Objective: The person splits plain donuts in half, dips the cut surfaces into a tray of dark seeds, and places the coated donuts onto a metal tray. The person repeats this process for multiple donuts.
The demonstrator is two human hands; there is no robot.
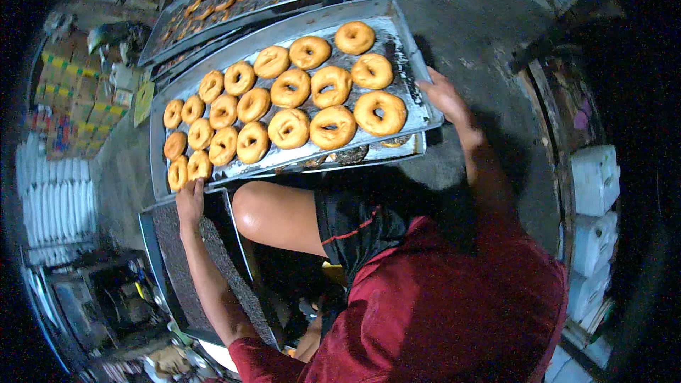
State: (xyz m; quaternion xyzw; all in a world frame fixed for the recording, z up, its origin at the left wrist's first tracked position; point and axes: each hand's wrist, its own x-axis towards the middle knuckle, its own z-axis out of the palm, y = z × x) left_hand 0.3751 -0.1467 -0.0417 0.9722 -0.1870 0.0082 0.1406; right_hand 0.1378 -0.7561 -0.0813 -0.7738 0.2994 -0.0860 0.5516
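We grip a metal tray (408,50) at both ends, keeping it level: our left hand (189,201) clamps its near corner, our right hand (443,96) its far edge. Between our fingers sit rows of golden doughnuts (289,128). Beyond, another loaded tray (170,28).

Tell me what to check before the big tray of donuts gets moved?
1. Left hand grips the near corner of the tray: ok.
2. Right hand holds the tray's far edge: ok.
3. Donuts lie flat in rows, none hanging over the rim: ok.
4. Tray is level: cannot tell, the picture bends edges.
5. Second tray just underneath is free to stay behind: cannot tell.
6. Knee below the tray is out of the way: not ok, it is close under the near edge.
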